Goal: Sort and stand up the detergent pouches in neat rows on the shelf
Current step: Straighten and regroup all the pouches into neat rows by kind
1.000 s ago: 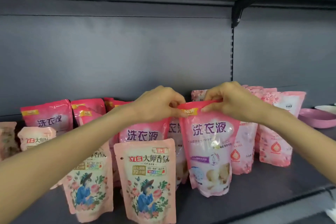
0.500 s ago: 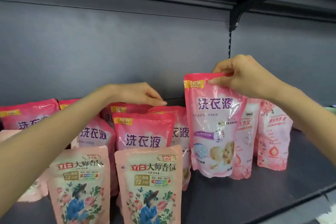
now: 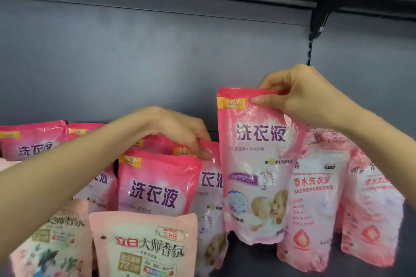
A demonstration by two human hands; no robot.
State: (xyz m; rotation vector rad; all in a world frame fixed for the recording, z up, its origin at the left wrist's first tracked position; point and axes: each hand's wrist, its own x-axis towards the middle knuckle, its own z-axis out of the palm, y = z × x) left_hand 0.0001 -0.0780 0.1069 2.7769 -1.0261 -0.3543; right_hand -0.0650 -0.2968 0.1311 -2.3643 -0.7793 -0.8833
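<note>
Our right hand (image 3: 308, 94) pinches the top edge of a pink detergent pouch (image 3: 258, 164), hanging upright clear of the shelf (image 3: 254, 261). Just left and lower, our left hand (image 3: 180, 132) grips the standing pouch (image 3: 210, 184) beside which we judge it belongs.

The dark grey shelf (image 3: 252, 258) carried standing pouches. Under the left hand (image 3: 177, 132) stood a bright pink pouch (image 3: 157, 184), with more pink pouches (image 3: 31, 139) behind that forearm. Nearer than the hand, two pale floral pouches (image 3: 144, 247) stood in front. Below the right hand (image 3: 308, 96), two rose-print pouches (image 3: 313, 209) stood side by side.
</note>
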